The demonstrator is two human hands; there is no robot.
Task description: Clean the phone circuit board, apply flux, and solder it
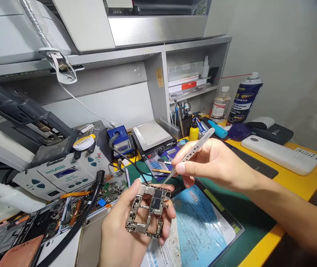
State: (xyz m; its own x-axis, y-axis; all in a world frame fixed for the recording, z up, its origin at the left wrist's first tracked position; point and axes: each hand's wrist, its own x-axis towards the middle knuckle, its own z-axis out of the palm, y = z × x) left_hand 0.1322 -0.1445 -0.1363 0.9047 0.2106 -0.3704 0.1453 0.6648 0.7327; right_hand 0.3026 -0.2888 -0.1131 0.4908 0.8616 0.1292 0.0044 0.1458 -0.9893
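My left hand (119,226) holds a phone circuit board (156,202) from below, thumb on its upper left edge and fingertips curled along its right edge. The board is tilted towards me, with dark chips and metal shields showing. Metal tweezers (194,149) are pinched between the thumb and fingers of my right hand (216,163). Their tips point down at the board's upper edge; whether they touch it I cannot tell. A small black-bristled brush (162,161) shows just left of my right fingers, its handle partly hidden behind them.
Below lies a blue plastic packet (203,218) on the green mat (258,207). To the left stand a rework station (66,174) with a black hose (92,207) and a tray of circuit boards (114,189). Behind are a hot plate (154,135), yellow bottle (194,131) and spray can (243,100).
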